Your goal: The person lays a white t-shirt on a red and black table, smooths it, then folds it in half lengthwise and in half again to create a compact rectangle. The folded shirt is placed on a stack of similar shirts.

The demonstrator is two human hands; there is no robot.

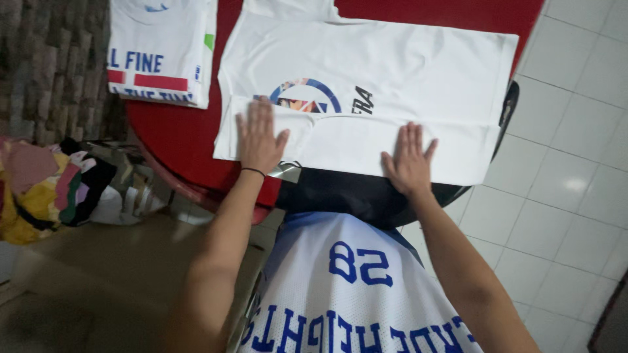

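A white, smooth-knit T-shirt with a round blue printed emblem (366,85) lies spread across the red tabletop (176,131) in the upper centre of the frame. Its lower strip is folded up toward the emblem, forming a straight horizontal crease across the middle of the cloth.

The left hand (260,137) lies flat, palm down, fingers extended and slightly spread, pressing the folded strip at the left part of the shirt just below the emblem. It grasps nothing. A thin dark band circles its wrist.

The right hand (409,160) also lies flat and open, fingers together, pressing the same strip right of centre. It grasps nothing.

The shirt's near edge overhangs a dark, glossy object (353,193) at the tabletop's near rim. Its right edge reaches the tabletop's right rim.

A second folded white shirt with blue lettering and a red stripe (160,52) rests at upper left, apart from the first; bare red surface shows between them.

A heap of mixed coloured fabrics (46,186) sits at the left edge. Pale glossy floor tiles (562,183) fill the right side.
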